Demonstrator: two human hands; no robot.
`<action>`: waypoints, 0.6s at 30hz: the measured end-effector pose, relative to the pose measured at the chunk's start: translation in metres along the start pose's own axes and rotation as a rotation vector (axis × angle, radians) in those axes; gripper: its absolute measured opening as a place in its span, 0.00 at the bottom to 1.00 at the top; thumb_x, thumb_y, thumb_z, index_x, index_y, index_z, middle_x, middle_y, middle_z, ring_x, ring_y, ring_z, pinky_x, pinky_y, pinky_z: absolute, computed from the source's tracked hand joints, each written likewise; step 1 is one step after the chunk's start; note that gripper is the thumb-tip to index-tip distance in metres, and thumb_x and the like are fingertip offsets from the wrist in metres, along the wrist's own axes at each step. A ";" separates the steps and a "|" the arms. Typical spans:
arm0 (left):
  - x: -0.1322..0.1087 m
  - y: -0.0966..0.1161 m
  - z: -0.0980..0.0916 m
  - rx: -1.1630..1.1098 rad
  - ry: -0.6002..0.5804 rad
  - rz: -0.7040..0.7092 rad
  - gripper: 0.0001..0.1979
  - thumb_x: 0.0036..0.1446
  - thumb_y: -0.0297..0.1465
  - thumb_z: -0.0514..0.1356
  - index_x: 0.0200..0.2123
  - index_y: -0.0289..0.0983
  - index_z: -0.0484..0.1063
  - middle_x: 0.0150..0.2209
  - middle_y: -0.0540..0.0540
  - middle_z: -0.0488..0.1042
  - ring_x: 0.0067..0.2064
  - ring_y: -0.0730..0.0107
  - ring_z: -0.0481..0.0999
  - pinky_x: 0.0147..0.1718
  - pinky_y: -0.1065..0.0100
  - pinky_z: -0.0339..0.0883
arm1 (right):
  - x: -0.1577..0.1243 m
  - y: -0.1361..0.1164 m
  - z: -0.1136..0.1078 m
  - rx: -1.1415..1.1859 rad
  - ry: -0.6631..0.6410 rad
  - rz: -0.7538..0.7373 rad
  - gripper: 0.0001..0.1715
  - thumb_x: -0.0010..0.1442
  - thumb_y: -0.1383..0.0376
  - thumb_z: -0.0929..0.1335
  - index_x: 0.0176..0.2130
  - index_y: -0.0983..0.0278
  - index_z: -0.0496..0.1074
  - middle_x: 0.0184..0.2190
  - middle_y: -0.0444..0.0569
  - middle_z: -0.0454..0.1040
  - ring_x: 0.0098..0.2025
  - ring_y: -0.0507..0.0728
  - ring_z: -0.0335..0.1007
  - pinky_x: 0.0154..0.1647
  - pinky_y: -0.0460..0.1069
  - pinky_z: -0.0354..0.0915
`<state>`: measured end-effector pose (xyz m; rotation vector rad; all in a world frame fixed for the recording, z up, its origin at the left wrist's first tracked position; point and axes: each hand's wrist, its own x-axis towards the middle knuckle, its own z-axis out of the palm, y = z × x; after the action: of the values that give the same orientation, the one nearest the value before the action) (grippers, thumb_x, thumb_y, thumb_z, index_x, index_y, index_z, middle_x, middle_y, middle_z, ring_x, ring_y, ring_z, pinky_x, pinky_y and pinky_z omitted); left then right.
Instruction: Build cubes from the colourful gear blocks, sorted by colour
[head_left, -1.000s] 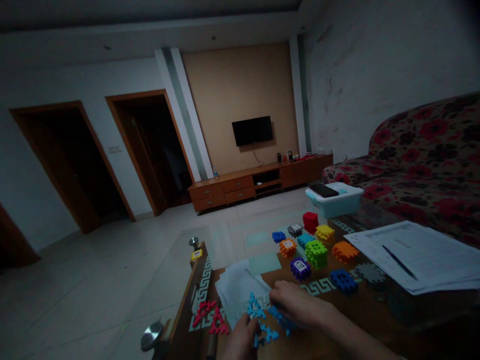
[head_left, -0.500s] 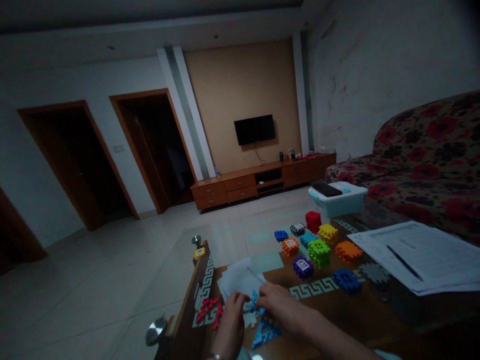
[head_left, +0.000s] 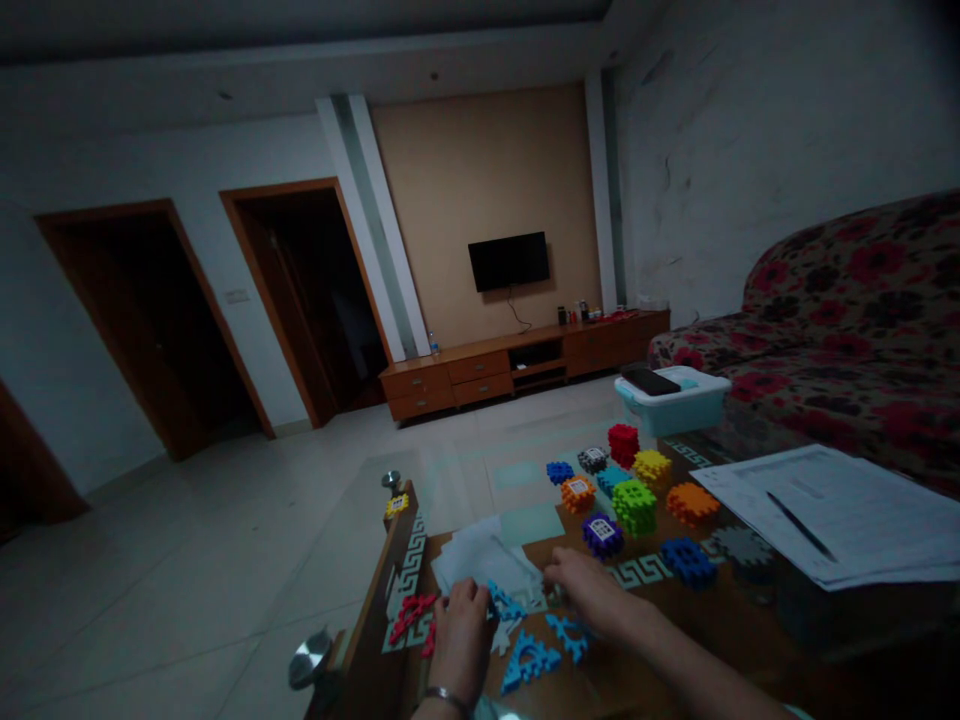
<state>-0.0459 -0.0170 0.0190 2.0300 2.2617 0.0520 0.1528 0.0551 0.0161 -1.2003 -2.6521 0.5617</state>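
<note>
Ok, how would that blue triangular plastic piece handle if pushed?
The blue triangular plastic piece is probably stiff and light, given its open toothed frame. Lying flat, it seems unlikely to roll, but may slide on the glass tabletop.

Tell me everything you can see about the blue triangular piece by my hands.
The blue triangular piece looks like an interlocking plastic toy piece, with toothed edges and an open centre. It appears to lie flat on the table, below and right of the left hand. No hand touches it, and the dim light hides finer detail.

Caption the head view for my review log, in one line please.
Left hand and right hand reach over blue plastic pieces on a glass-topped table, beside coloured block cubes.
</note>
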 end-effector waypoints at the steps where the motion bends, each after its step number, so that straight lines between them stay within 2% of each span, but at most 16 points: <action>1: 0.000 0.000 0.000 0.002 -0.012 0.003 0.16 0.54 0.25 0.52 0.45 0.42 0.71 0.52 0.45 0.70 0.57 0.60 0.65 0.55 0.58 0.53 | -0.001 -0.001 0.000 0.026 -0.013 -0.064 0.18 0.54 0.71 0.68 0.45 0.60 0.78 0.45 0.52 0.74 0.48 0.60 0.69 0.43 0.47 0.60; 4: 0.002 0.002 -0.001 0.013 -0.100 0.025 0.18 0.51 0.23 0.54 0.44 0.44 0.71 0.52 0.48 0.68 0.57 0.62 0.64 0.52 0.62 0.54 | -0.005 -0.005 -0.002 0.023 -0.095 -0.162 0.19 0.53 0.72 0.69 0.44 0.55 0.78 0.47 0.48 0.74 0.51 0.57 0.69 0.46 0.45 0.60; 6: 0.003 0.004 -0.003 0.029 -0.124 0.030 0.19 0.53 0.21 0.50 0.43 0.43 0.71 0.51 0.48 0.69 0.55 0.62 0.64 0.50 0.62 0.54 | -0.005 -0.007 -0.005 -0.051 -0.124 -0.087 0.18 0.52 0.72 0.69 0.42 0.57 0.79 0.47 0.49 0.75 0.50 0.59 0.70 0.44 0.46 0.62; 9: 0.005 0.002 -0.006 0.035 -0.109 -0.007 0.21 0.53 0.18 0.45 0.41 0.42 0.72 0.48 0.47 0.69 0.53 0.64 0.65 0.48 0.63 0.54 | -0.003 -0.008 -0.009 -0.142 -0.115 0.048 0.18 0.52 0.75 0.67 0.41 0.64 0.80 0.43 0.56 0.77 0.45 0.64 0.73 0.41 0.49 0.63; 13: 0.006 -0.002 -0.008 0.055 -0.078 -0.100 0.22 0.56 0.19 0.44 0.41 0.42 0.73 0.48 0.46 0.69 0.54 0.63 0.65 0.49 0.63 0.53 | -0.003 -0.006 -0.014 -0.216 -0.109 0.129 0.16 0.53 0.75 0.66 0.41 0.72 0.79 0.41 0.65 0.77 0.44 0.69 0.74 0.41 0.53 0.64; 15: 0.005 -0.001 -0.007 0.065 -0.058 -0.133 0.19 0.58 0.22 0.46 0.43 0.42 0.74 0.49 0.44 0.69 0.55 0.59 0.64 0.50 0.60 0.53 | -0.007 -0.007 -0.018 -0.225 -0.121 0.127 0.16 0.51 0.74 0.68 0.40 0.71 0.80 0.42 0.64 0.77 0.45 0.69 0.74 0.41 0.53 0.64; 18: 0.003 0.005 -0.006 0.061 -0.025 -0.152 0.13 0.59 0.34 0.54 0.45 0.40 0.73 0.51 0.41 0.69 0.56 0.54 0.62 0.51 0.57 0.52 | -0.013 -0.011 -0.025 -0.214 -0.141 0.080 0.18 0.49 0.75 0.70 0.40 0.64 0.81 0.44 0.56 0.78 0.47 0.66 0.74 0.42 0.49 0.65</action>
<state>-0.0417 -0.0129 0.0256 1.8679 2.4219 -0.0547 0.1617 0.0455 0.0429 -1.3770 -2.8532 0.3958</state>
